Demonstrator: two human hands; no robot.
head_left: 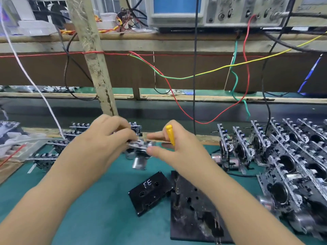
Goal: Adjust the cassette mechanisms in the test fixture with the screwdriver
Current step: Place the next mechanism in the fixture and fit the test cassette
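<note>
Half-hidden blurred mechanism (139, 147) between fingers (123, 133)

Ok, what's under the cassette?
The cassette lies tilted, its right edge propped on the black fixture plate, the rest over the green mat. Whatever lies directly beneath it is covered.

The flat black plastic cassette (150, 192) lying on the green table (99, 209) bears the handwritten white letters "FE".
</note>
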